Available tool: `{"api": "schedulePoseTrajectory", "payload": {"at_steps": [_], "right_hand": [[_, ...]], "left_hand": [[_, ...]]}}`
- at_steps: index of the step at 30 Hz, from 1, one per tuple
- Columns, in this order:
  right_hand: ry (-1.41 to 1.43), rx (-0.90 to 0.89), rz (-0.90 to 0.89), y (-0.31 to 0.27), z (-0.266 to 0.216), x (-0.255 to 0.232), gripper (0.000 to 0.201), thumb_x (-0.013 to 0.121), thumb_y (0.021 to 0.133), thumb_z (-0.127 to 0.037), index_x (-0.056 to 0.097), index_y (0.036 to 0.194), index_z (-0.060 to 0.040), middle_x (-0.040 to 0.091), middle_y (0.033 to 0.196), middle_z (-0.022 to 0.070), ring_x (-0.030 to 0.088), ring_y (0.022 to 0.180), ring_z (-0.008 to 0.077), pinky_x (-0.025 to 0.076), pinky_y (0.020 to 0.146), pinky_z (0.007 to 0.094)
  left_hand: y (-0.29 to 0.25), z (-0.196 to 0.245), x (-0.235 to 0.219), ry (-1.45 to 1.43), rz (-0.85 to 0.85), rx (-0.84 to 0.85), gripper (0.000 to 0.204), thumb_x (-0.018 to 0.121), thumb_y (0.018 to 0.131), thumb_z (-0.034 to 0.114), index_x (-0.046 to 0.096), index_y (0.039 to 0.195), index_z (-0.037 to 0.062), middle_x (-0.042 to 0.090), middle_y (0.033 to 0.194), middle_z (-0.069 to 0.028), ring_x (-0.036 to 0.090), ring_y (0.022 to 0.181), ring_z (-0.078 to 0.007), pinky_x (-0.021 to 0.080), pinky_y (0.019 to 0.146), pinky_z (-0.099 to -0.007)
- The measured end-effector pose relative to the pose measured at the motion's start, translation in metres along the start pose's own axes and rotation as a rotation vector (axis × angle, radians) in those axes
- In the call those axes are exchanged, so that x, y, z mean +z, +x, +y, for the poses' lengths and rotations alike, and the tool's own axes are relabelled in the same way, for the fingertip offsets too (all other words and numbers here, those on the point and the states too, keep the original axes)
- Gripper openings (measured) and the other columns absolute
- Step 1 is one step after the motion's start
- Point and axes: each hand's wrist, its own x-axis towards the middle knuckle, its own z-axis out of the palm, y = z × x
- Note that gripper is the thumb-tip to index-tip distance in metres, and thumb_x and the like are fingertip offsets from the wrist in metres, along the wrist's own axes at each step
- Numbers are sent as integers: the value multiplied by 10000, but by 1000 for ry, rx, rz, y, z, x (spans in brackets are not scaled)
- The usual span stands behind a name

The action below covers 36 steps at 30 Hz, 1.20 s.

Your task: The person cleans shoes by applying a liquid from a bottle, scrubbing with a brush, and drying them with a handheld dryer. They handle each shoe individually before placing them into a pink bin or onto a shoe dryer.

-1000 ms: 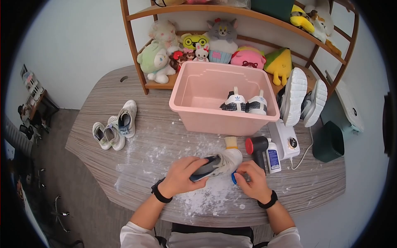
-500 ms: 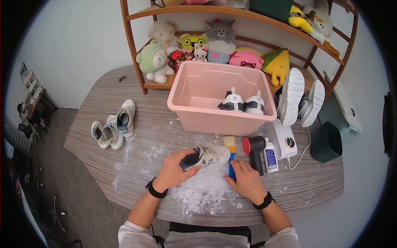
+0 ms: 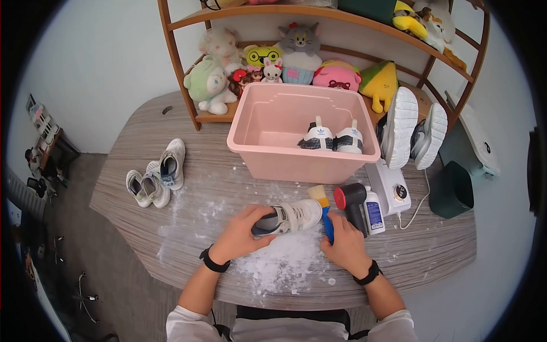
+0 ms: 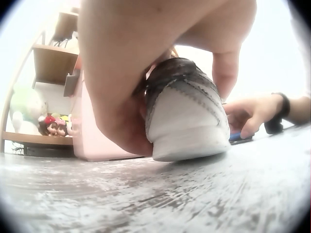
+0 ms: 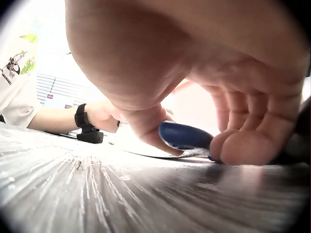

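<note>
In the head view, a white sneaker [image 3: 299, 216] stands sole-down on the table, its toe pointing right. My left hand [image 3: 242, 232] grips it round the heel and collar. The left wrist view shows its white heel [image 4: 187, 128] and darker collar between thumb and fingers, the sole low at the tabletop. At the toe lies a paintbrush [image 3: 328, 223] with a blue handle, yellow band and pale bristles pointing away from me. My right hand [image 3: 348, 246] holds that handle between thumb and fingers; the rounded handle end [image 5: 184, 136] shows in the right wrist view.
White powder [image 3: 279, 265] is scattered over the table. A pink bin [image 3: 302, 165] holding a pair of shoes stands behind. Right of the brush are a black-and-red device [image 3: 356, 208], a white bottle [image 3: 374, 214] and a white shoe dryer [image 3: 390, 188] bearing shoes. More shoes [image 3: 154, 185] sit left.
The sneaker has come down from a tilted pose to stand level on the table. The brush's blue handle, mostly hidden earlier, now shows beside the toe, with the right hand on it.
</note>
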Motion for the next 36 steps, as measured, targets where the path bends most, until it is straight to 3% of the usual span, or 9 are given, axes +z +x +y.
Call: {"api": "schedulePoseTrajectory", "payload": {"at_steps": [7,9,13,15,18,25,32,34,36], "right_hand": [[165,15,138,1,4,0,492,684,773,-14,562,1249,-6,625,954,189,671,782,432,558,647,487],[262,-29,291,2,4,1,364,683,821,4,597,1174,-7,617,937,167,654,718,382,536,617,465],[332,33,348,1,-2,-13,266,678,874,13,625,1134,-5,607,927,151,620,702,313,511,626,398],[299,-93,519,1,4,-13,232,664,905,27,639,1134,1,599,930,136,602,739,241,483,648,331],[503,12,577,-11,13,-7,220,654,923,29,642,1142,20,595,943,134,609,803,210,461,669,303],[828,-44,720,-15,22,4,209,501,1063,-104,542,1221,26,605,1022,122,628,748,145,520,683,283],[779,-21,513,-16,16,-2,209,560,1034,-103,560,1206,16,627,982,111,628,754,147,517,709,276],[572,-206,416,-7,14,-7,189,629,991,-65,612,1162,14,639,977,100,622,760,135,505,710,265],[712,-99,303,-8,10,-9,176,674,957,-33,654,1126,13,657,977,92,619,750,120,493,697,251]], "left_hand": [[-2,-9,6,-14,-16,16,597,846,792,119,599,1329,40,588,1332,-180,634,1187,-351,523,1004,-397],[-2,-8,4,1,-21,17,609,856,792,139,595,1333,40,580,1336,-179,632,1186,-353,523,1002,-398],[0,-4,3,39,-50,-13,656,885,789,200,583,1350,44,578,1319,-174,632,1174,-359,525,999,-404],[0,-5,4,52,-56,-4,665,889,788,210,580,1353,45,580,1313,-171,634,1170,-358,528,993,-405],[-1,-7,4,72,-69,-11,670,890,788,215,577,1356,47,584,1303,-165,636,1162,-359,534,982,-406],[0,-2,5,87,-46,-1,608,858,802,200,586,1332,78,596,1235,-161,637,1085,-374,547,908,-420],[-1,-2,7,136,-29,20,624,858,793,202,581,1341,90,599,1226,-163,641,1064,-384,552,897,-431],[0,-1,9,161,-20,49,629,860,785,199,581,1338,87,602,1221,-163,640,1068,-387,552,892,-439],[1,-1,9,170,-20,56,632,862,781,198,581,1337,86,604,1225,-164,640,1070,-389,551,892,-442]]}}
